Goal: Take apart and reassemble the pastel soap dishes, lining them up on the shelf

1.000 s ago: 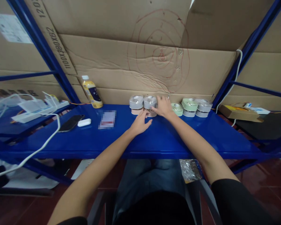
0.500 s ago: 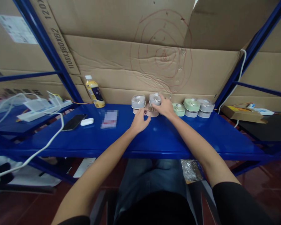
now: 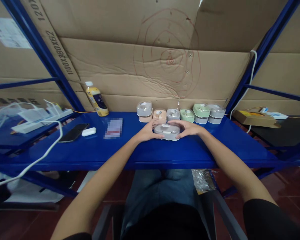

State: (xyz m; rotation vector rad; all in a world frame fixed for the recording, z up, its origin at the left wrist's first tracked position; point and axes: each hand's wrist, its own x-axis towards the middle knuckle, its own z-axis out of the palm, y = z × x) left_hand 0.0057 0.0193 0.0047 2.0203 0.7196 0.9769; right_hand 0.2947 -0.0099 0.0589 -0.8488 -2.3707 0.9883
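Observation:
Between my two hands is a grey lidded box (image 3: pixel 167 132) with rounded corners and a clear-looking top. My left hand (image 3: pixel 147 131) grips its left end, and my right hand (image 3: pixel 189 128) its right end. Right behind it stand a peach box (image 3: pixel 160 114), a grey box (image 3: pixel 173 114) and a green box (image 3: pixel 187 115), each single. To their left, a grey box (image 3: pixel 144 108) sits on a peach one (image 3: pixel 145 118). At the right end of the row are two stacks, one topped by a green box (image 3: pixel 201 109), the other by a grey box (image 3: pixel 216 109).
The blue shelf (image 3: pixel 130 151) also carries a yellow bottle (image 3: pixel 97 100), a blurred-out card (image 3: pixel 114 128), a white earbud case (image 3: pixel 89 131) and a black phone (image 3: pixel 74 132). Cardboard (image 3: pixel 110 56) forms the back wall. A white cable (image 3: pixel 47 151) hangs at the left; blue posts (image 3: pixel 43 50) frame the sides.
The grey box has come off the peach box and down toward me, to the front of the row. My left hand has moved from beside the stack onto the grey box's left end.

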